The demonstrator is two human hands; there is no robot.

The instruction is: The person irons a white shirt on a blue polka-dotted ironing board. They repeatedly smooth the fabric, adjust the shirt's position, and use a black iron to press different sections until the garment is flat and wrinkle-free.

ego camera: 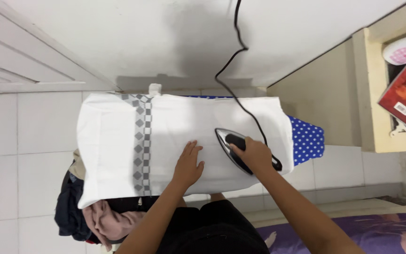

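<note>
Head view looks straight down on your ironing board [308,138], its blue dotted cover showing only at the right end. A white cloth [175,127] with a grey checked band [142,141] lies spread flat over nearly all of the board.

Your right hand [254,154] is closed around the black handle of the iron [233,148], which sits sole-down on the cloth, right of its middle, nose pointing up and to the left. Its black cord [236,61] runs from the heel up across the cloth and out of the top of the picture. Your left hand [189,162] lies open and flat on the cloth just beside the iron, fingers spread, holding nothing, only pressing the fabric.

The cloth looks thin, light and limp, so it will likely slide and wrinkle unless you pin it with a flat palm as you do now. The iron is probably heavy and hot underneath, so only its handle is safe to grip.

A heap of dark and pink clothes [95,216] hangs below the board's left end.
</note>
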